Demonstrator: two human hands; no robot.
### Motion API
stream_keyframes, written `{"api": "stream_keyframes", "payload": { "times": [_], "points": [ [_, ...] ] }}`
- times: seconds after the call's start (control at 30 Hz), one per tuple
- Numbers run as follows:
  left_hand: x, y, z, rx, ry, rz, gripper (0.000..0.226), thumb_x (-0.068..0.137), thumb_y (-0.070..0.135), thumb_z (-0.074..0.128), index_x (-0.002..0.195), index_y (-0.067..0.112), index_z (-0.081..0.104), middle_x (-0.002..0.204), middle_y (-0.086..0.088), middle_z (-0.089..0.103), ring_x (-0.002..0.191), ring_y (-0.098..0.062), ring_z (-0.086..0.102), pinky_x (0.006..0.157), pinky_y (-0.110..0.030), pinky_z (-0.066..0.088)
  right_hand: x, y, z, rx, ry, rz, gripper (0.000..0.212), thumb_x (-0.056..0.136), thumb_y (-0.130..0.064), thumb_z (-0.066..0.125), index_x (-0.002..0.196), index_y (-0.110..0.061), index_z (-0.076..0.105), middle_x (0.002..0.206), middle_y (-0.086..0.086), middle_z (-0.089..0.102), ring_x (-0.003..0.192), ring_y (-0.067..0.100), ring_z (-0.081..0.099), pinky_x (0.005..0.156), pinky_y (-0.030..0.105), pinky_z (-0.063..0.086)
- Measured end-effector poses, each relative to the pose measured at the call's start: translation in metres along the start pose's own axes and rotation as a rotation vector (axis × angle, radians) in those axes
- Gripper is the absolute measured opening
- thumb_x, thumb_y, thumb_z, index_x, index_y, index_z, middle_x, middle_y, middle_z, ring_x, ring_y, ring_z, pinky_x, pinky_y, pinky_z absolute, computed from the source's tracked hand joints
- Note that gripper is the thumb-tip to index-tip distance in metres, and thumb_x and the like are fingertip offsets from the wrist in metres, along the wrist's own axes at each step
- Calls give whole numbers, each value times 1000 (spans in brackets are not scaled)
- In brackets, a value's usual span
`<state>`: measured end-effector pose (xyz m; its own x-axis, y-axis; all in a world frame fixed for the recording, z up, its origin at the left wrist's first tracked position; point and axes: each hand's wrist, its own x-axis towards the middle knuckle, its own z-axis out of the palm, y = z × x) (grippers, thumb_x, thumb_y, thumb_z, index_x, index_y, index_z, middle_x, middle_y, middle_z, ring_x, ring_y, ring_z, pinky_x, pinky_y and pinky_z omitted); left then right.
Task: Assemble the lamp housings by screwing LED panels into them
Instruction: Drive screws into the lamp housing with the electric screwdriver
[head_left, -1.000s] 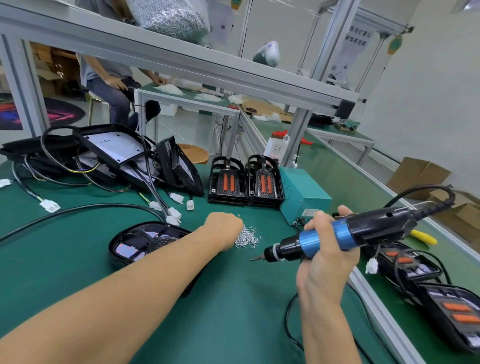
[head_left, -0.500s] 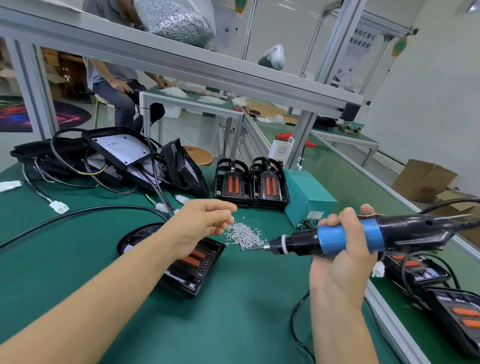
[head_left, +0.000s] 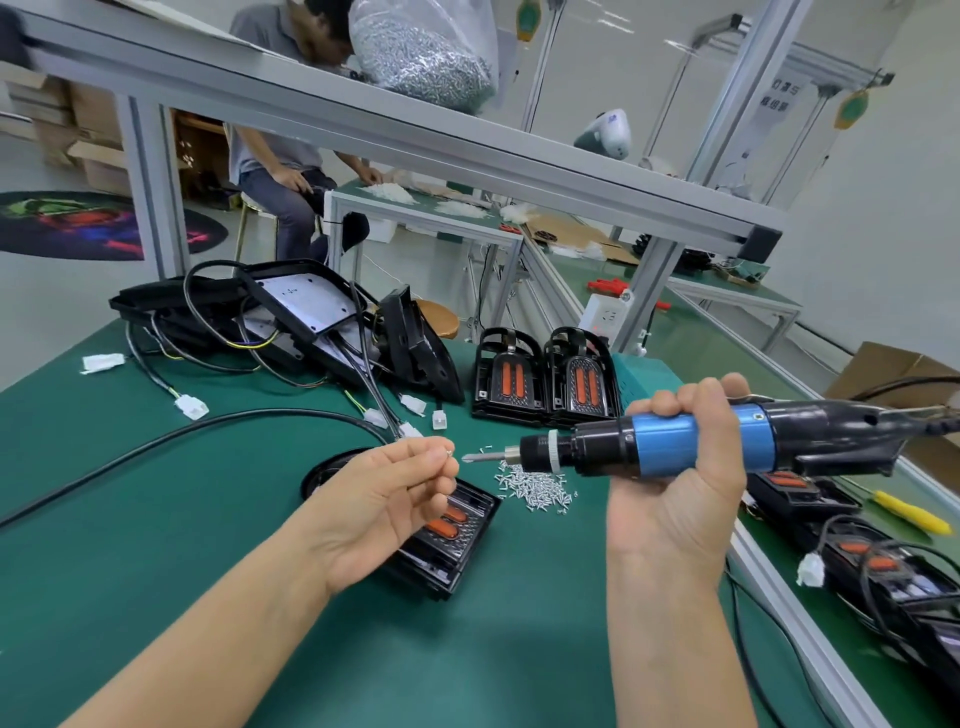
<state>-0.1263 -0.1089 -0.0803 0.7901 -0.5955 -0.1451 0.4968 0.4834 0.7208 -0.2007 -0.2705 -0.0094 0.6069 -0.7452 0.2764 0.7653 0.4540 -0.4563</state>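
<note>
Green mat covers the surface (head_left: 156, 545), bare toward its near-left edge. The left hand (head_left: 384, 499) pinches a screw (head_left: 450, 454) beside the bit of the electric screwdriver (head_left: 691, 441), which the right hand (head_left: 675, 499) grips. The lamp housing (head_left: 447, 540) lies below, holding orange LED panels; loose screws (head_left: 535, 486) lie just right.

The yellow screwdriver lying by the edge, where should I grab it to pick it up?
Probably grip the yellow screwdriver around its thick handle, coming straight down from above. It lies flat on the green table, so both long sides are open to your fingers.
</note>
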Motion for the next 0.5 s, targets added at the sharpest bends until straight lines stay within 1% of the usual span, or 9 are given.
{"api": "stream_keyframes", "payload": {
  "times": [0.2,0.37,0.5],
  "points": [
    [-6,0,-1,6,-20,0,10,73,3,63,75,6,72,71,-8,65,56,-11,60,51,-19,54,-3,6,4,-8,-20,9,30,70,-9,67,94,-25,56,71,-7,53,57,6,55,67,21,51],
    [-6,-1,-1,22,-26,1,11,73,3,63,75,7,73,72,-9,65,57,-11,60,52,-20,54,-3,9,6,-18,-21,6,29,73,-8,66,94,-25,56,70,-7,54,57,6,55,67,20,51],
    [-7,-2,-1,36,-19,11,12,71,3,65,82,3,70,72,-9,66,57,-12,60,52,-20,54,-4,9,6,-22,-20,3,29,73,-8,66,95,-25,57,69,-7,54,57,6,55,67,21,51]
  ]
}}
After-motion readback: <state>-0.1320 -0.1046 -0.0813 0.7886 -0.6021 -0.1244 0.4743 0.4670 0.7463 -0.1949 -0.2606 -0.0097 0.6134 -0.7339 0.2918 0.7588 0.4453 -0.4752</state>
